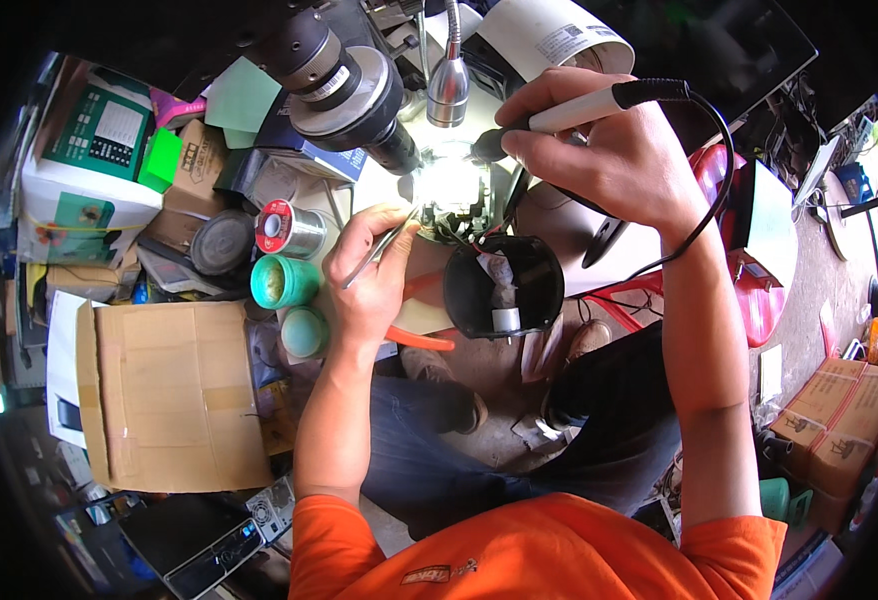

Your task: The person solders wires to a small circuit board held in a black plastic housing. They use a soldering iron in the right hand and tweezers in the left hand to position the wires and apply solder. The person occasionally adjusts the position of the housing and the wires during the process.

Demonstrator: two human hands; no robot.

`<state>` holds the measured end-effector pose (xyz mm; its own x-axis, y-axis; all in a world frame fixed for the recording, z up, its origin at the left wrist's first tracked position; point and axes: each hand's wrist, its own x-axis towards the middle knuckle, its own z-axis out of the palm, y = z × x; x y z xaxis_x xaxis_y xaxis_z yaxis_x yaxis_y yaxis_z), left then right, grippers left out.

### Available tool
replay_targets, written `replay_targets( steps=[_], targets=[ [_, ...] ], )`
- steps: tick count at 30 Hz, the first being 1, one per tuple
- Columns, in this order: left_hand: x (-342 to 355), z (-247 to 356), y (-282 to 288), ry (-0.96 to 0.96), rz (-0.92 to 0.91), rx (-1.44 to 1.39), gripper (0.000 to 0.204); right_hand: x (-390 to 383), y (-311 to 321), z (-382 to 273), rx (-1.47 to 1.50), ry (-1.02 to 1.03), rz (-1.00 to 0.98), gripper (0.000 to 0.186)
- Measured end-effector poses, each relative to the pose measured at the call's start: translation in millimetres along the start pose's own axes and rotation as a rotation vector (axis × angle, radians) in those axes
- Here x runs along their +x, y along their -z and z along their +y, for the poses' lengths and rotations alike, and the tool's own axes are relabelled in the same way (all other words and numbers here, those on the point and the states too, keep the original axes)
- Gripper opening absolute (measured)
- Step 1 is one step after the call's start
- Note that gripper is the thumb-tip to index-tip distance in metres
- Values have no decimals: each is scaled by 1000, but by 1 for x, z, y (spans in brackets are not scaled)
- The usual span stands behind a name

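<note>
Closed in a pinch, my left hand (367, 275) holds slim metal tweezers (384, 245), their tips reaching the edge of a brightly lit circuit board (456, 212). Glare washes out most of the board. My right hand (614, 160) is closed round the pale handle of a soldering iron (577, 110), which points toward the board from the right. The iron's tip is lost in the glare. Thin wires run from the board to a round black plastic housing (462, 290), open side up, with a whitish wrapped piece inside, just below my hands.
A microscope (344, 105) and gooseneck lamp (448, 95) hang close above the board. Left of my hand stand a solder spool (304, 232), a green jar (299, 283) and a round green lid (304, 333). A cardboard box (174, 395) lies nearer. The iron's black cable (727, 175) loops past my right wrist.
</note>
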<state>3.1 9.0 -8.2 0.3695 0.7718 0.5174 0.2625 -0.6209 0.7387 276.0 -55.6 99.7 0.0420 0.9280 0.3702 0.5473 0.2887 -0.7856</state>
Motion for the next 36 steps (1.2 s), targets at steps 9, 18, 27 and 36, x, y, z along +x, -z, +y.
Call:
replay_targets(
  steps=[9, 18, 27, 36],
  targets=[
    [-1, -2, -1, 19, -2, -4, 19, 0, 1, -2, -25, -29, -14, 25],
    [0, -2, -1, -5, 4, 8, 19, 1, -2, 0, -23, -20, 4, 25],
    [-1, -3, -1, 3, 6, 24, 18, 1, -6, 3, -6, 54, 63, 23],
    [0, -5, -2, -18, 8, 32, 19, 1, -9, 3, 5, 26, 56, 23]
  ],
)
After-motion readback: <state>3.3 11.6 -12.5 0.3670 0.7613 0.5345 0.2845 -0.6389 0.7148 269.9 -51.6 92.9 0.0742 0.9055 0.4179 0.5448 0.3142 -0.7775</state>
